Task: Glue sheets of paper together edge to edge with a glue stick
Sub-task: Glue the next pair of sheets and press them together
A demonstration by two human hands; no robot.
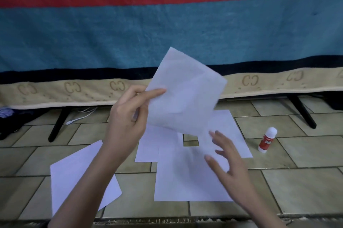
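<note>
Head view is showing the left hand [128, 116] pinching a loose sheet [185, 94] by its left edge, holding it tilted in the air at the centre of the frame. Below it, the right hand [226, 159] is hovering with fingers spread, gripping nothing, over the joined sheets [185, 177] lying on the tiled floor [306, 187].

As a judgement, the thin sheet is flopping from a one-sided pinch, so it could be landing skewed or overlapping, and any glued edge could be sticking in the wrong place.

At the right of the frame the glue stick [267, 139] is standing capped, well apart from both hands. Another sheet [74, 177] is lying at lower left, partly under the left forearm. A striped blanket [167, 29] is hanging across the upper frame.
</note>
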